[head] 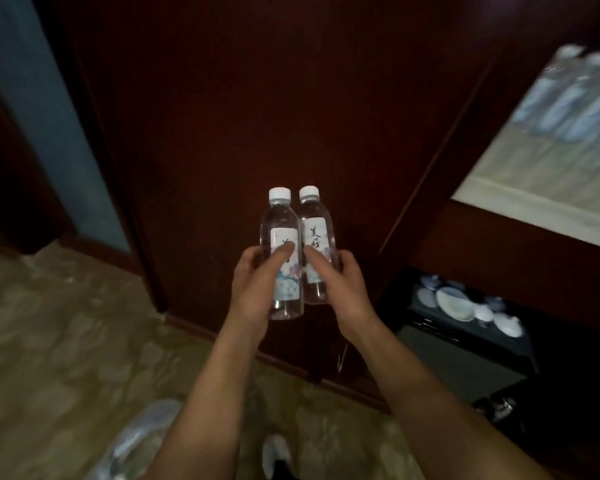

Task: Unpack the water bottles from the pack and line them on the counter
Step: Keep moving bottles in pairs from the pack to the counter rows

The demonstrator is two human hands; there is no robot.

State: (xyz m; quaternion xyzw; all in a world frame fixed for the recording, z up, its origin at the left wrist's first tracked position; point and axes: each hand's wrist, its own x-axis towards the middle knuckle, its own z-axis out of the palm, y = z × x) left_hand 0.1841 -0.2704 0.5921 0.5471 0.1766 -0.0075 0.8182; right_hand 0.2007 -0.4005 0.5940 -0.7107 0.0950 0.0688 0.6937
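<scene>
Water bottles already lined on the worktop [548, 174] appear blurred at upper right. Two bottles are held upright, touching: one [284, 258] gripped by left hand [250, 289], one [317, 244] by right hand [343, 285], fingers curled around each. A careless set-down could topple the row.

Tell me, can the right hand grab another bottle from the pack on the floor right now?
Probably not: the right hand already holds a bottle, so its grip is taken, and the pack lies low on the floor.
</scene>
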